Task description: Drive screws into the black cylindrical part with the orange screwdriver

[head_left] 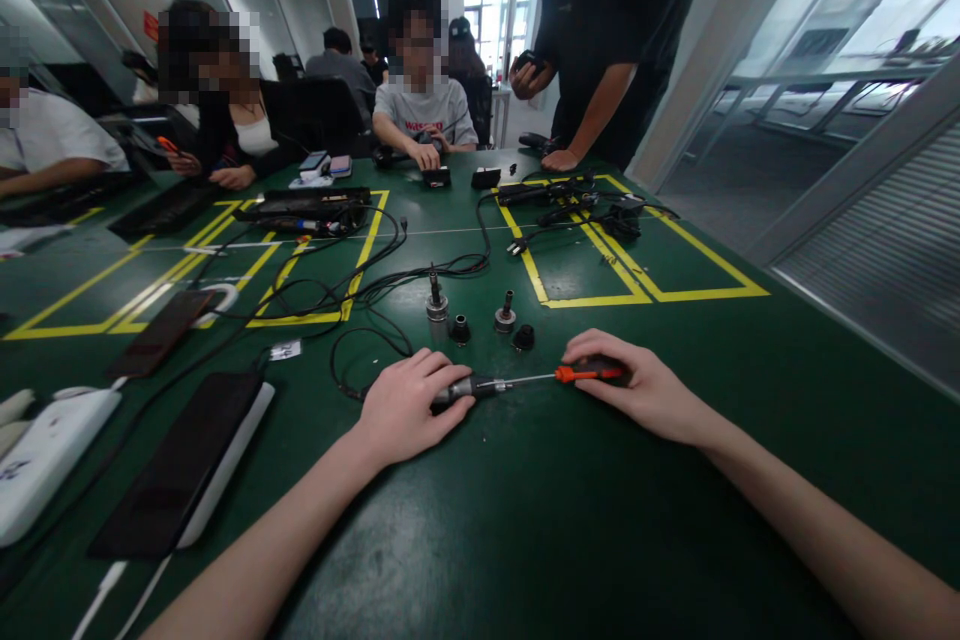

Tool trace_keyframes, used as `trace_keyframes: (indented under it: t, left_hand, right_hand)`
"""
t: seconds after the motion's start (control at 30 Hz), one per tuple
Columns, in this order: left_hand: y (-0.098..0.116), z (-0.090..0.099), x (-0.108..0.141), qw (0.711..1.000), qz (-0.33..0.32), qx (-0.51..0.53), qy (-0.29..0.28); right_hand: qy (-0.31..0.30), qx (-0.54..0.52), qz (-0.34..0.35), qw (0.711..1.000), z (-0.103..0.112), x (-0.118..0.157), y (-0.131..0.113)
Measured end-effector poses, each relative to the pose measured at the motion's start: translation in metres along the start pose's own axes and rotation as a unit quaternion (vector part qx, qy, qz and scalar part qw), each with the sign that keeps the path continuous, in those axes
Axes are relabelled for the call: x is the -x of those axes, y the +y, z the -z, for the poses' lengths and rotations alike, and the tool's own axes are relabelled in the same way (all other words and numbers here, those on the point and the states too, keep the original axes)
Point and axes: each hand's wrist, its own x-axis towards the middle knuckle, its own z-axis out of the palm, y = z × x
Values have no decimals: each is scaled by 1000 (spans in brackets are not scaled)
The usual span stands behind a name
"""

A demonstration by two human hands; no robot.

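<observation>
My left hand [415,405] is closed around a dark grey, cylindrical corded tool [466,388] lying near the table top. In my right hand [643,382] is a screwdriver [594,373] with a red and black handle, its shaft pointing left. The screwdriver's tip meets the metal end of the corded tool; I cannot tell whether it sits inside. Just beyond my hands stand a metal part with an upright pin [436,305], a shorter metal part with a dark stem [505,315], and two small black caps [460,329] [524,337].
The green table [480,540] carries yellow tape outlines [600,301]. Black cables [442,268] cross its middle. At left lie a dark phone [180,460], another phone [157,332] and a white power strip [52,460]. Black tools and cords [555,195] lie farther back. Several people sit or stand around.
</observation>
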Motion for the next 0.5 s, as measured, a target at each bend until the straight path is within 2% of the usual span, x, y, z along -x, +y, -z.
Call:
trace_keyframes:
  t: [0.13,0.37,0.5]
  left_hand:
    - [0,0,0,1000,0,-1,3]
    - [0,0,0,1000,0,0,0]
    - [0,0,0,1000,-2,0,3]
  right_hand:
    - [-6,56,37,998,-2,1,3]
    - [-13,105,50,993,-4,0,4]
    - [1,174,53,983,-8,2,2]
